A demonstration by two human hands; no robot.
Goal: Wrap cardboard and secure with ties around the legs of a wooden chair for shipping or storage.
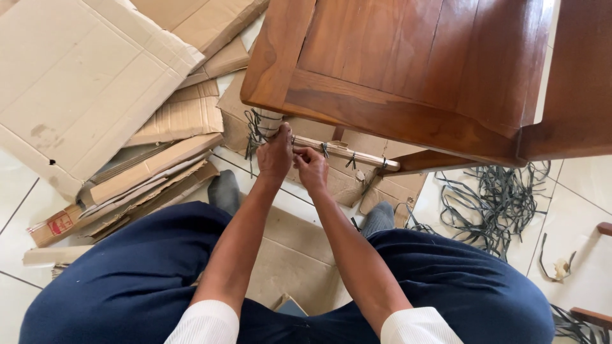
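On the tiled floor (13, 191) I see only cardboard packaging, no screens or signs. A large flattened brown carton (83, 83) fills the floor's upper-left corner, stained near its lower edge. Beside it, toward the middle, lies a smaller corrugated sheet (185, 118). Below these sits a stack of folded cardboard strips (146, 185); its lower-left end carries a small red-and-white printed label (60, 224). Another flattened brown box (357, 181) lies under the wooden furniture, and one more cardboard sheet (290, 255) lies between my legs.
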